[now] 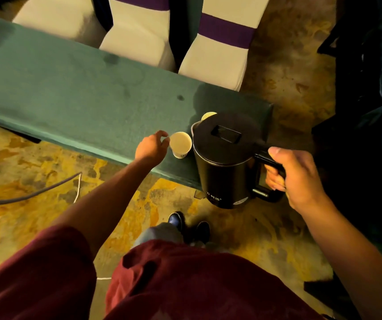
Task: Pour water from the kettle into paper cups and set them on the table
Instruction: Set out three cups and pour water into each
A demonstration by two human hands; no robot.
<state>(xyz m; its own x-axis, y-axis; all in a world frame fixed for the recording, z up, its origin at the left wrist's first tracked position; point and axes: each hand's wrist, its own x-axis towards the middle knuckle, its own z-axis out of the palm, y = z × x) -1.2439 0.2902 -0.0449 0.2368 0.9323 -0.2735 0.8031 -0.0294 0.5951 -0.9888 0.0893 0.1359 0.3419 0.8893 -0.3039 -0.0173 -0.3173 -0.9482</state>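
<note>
A black electric kettle (227,158) hangs upright in the air at the near right end of the green-clothed table (81,95), its lid closed. My right hand (298,174) is wrapped around its handle. A white paper cup (180,144) stands on the table near the front edge, just left of the kettle's spout. My left hand (153,146) pinches the cup's left rim and side. A second paper cup (208,115) peeks out behind the kettle's lid, mostly hidden.
Three white-covered chairs (137,38) with purple bands stand behind the table. A grey cable (30,195) lies on the patterned yellow carpet at left. Dark furniture (370,88) fills the right side. My shoes (189,225) stand close to the table's front edge.
</note>
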